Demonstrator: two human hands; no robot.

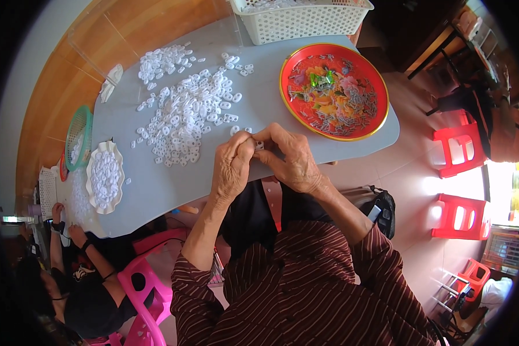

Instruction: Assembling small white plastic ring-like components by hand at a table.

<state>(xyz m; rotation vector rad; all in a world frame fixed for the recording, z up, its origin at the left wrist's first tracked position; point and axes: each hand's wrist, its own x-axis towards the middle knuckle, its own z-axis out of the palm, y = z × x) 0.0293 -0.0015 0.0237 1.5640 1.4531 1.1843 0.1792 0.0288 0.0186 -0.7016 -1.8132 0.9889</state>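
Striped sleeves [305,288] rise from the lower edge to both hands at the grey table's [155,190] near edge. Left hand [232,167] and right hand [291,157] pinch one small white plastic piece [259,145] between their fingertips; its long axis cannot be told. White pieces [184,115] lie scattered beyond, a red tray [288,63] to the right.

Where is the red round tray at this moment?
In the head view, the red round tray lies on the grey table's right side, before the white basket, beyond the right hand.
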